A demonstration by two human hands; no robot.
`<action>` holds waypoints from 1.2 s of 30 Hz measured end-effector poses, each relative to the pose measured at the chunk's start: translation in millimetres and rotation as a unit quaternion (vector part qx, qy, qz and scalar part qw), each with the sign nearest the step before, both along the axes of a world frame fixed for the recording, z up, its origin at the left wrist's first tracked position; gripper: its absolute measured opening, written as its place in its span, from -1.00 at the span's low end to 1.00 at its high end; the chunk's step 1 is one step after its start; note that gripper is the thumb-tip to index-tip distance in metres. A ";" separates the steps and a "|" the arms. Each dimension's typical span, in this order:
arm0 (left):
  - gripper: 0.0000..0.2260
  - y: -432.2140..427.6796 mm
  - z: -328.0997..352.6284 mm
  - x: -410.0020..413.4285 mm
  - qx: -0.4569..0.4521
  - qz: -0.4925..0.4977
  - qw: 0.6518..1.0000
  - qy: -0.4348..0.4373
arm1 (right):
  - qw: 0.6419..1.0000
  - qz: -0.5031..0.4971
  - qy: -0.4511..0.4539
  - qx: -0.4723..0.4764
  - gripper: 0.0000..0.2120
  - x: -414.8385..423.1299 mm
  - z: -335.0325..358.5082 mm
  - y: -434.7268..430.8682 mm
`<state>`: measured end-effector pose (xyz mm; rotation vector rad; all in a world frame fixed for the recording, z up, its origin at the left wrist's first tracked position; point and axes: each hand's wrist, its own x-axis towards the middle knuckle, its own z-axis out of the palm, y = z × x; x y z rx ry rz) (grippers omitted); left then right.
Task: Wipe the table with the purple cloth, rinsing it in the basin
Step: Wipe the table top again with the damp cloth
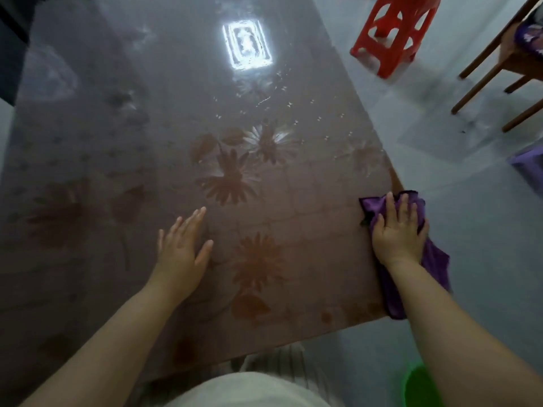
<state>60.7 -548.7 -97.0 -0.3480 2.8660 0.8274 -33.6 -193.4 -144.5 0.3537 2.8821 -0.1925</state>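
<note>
The fingers (397,207) of the right hand (398,233) lie flat and spread on the purple cloth (379,205), pressing it down at the right edge of the counter (176,127) in the lower right of the frame; they are stretched out, not curled around the fabric. The cloth shows beyond the fingertips as a bunched corner on the counter surface, and the rest of it spills out under the palm and wrist, hanging over the counter's edge below the hand. The left hand (183,248) rests palm down on the bare counter near the lower middle of the frame, its fingers extended and slightly apart, holding nothing, well apart from the cloth. The counter top is glossy brown with a printed flower pattern and carries a bright rectangular reflection toward the upper middle. A green basin (418,387) shows partly at the bottom right corner, on the floor beneath the right forearm. A red plastic stool (393,33) stands on the floor at the upper right, with the legs of a wooden chair (499,66) beside it
</note>
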 end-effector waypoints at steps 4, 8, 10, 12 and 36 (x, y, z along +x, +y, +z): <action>-0.48 6.2 6.0 8.6 -0.009 0.030 0.999 -0.016 | 0.996 0.082 0.000 -0.019 -0.47 -50.0 1.9 -66.0; -0.49 -1.6 10.8 15.6 -0.029 0.063 0.997 -0.037 | 0.951 0.302 -0.016 -0.061 -0.47 -31.1 5.1 -165.1; -0.49 -8.7 13.0 15.9 -0.038 0.071 0.996 -0.035 | 0.900 0.424 -0.022 -0.099 -0.47 11.4 8.8 -210.2; -0.46 -19.4 14.9 14.1 -0.041 0.089 0.995 -0.036 | 0.837 0.530 -0.047 -0.129 -0.47 46.2 8.9 -231.9; -0.38 -103.7 -14.7 -9.3 -0.057 0.136 0.989 0.000 | 0.817 0.566 -0.024 -0.104 -0.48 -45.3 2.3 -400.9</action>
